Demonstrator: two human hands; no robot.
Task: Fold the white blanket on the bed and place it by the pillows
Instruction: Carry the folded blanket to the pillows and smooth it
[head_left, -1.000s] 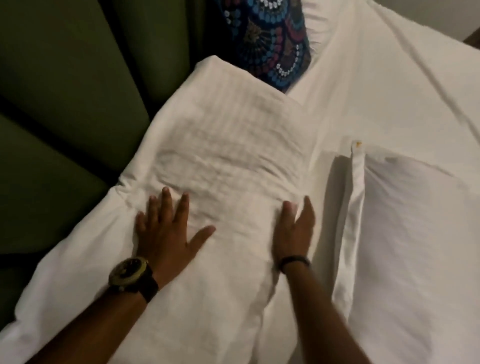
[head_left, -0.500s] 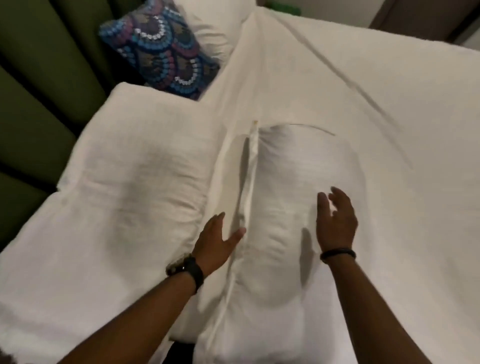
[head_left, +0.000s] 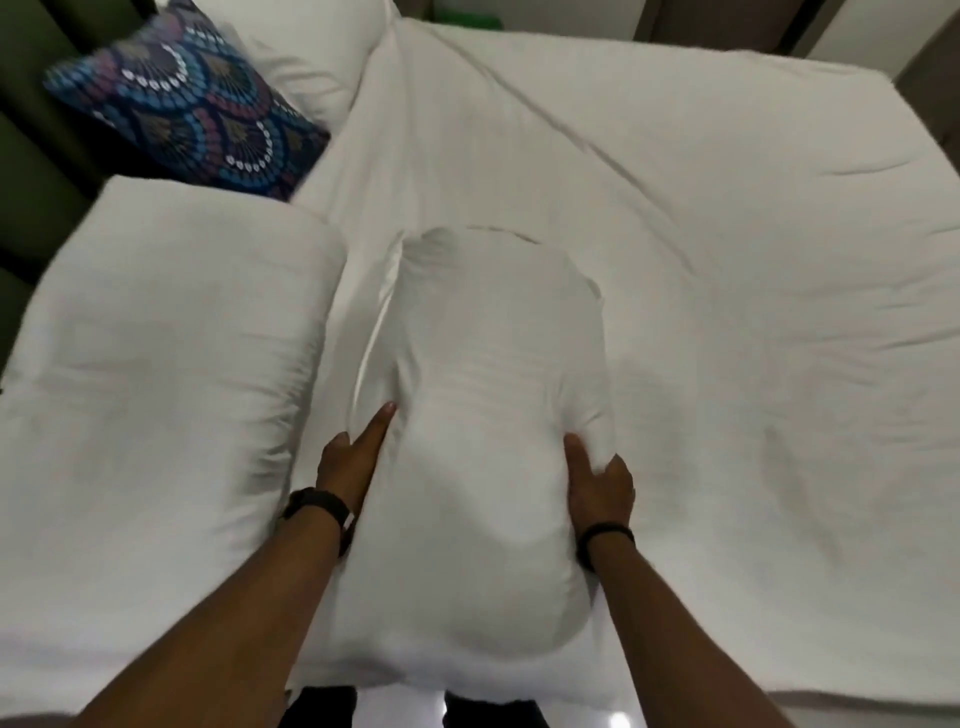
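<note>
Now both hands are moving off the folded blanket (head_left: 156, 364) by the headboard, left hand (head_left: 350, 457) and right hand (head_left: 597, 480) gripping the white pillow (head_left: 488, 415), suggesting placing is done.

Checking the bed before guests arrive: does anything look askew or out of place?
Yes: the white pillow held between both hands lies lengthwise mid-bed, away from the headboard. The patterned cushion sits tilted.

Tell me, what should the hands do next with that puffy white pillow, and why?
Probably lift the middle pillow and shift it toward the headboard side. The left hand and right hand grip its two sides, and it lies out on the sheet, apart from the patterned cushion. The big white bundle already sits up there.
</note>
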